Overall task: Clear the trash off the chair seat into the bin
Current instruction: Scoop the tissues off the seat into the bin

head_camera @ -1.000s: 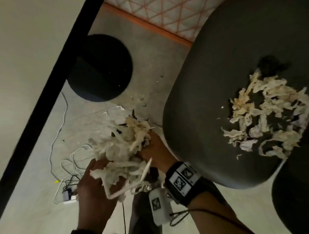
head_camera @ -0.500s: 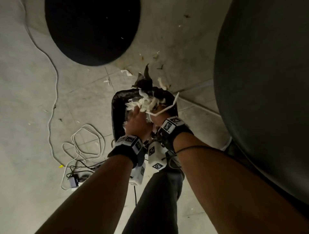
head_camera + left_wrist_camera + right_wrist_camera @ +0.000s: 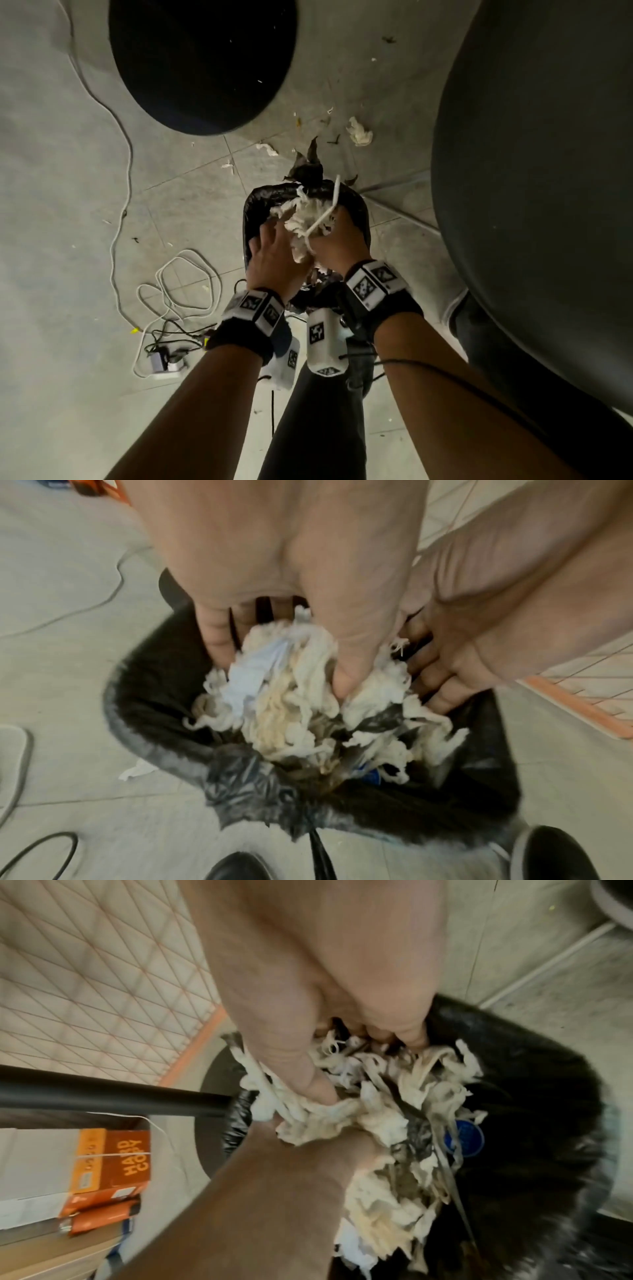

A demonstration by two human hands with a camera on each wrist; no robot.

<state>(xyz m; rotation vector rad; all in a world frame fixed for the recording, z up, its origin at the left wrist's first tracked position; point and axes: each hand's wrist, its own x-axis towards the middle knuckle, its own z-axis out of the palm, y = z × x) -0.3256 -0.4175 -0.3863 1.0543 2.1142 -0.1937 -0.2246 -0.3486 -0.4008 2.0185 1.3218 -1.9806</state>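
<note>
A wad of shredded white paper [image 3: 305,219] hangs over the mouth of the black-lined bin [image 3: 255,205] on the floor. My left hand [image 3: 274,240] grips its left side and my right hand [image 3: 330,228] its right. In the left wrist view my thumb digs into the paper [image 3: 291,696] with fingers [image 3: 215,642] behind it, and more shreds lie in the bin liner [image 3: 240,791]. The right wrist view shows the same wad [image 3: 377,1110] under my right thumb, above the bin [image 3: 531,1096]. The dark chair seat [image 3: 531,171] fills the right side.
Paper scraps [image 3: 359,134] and dark bits lie on the tiled floor beyond the bin. A black round base [image 3: 202,61] sits at top left. White and black cables [image 3: 178,284] coil to the left. My shoes [image 3: 240,867] stand by the bin; an orange box [image 3: 113,1161] lies nearby.
My view has swung from the littered seat down to the floor. Both hands have carried the paper wad from beside the seat down to the bin's mouth.
</note>
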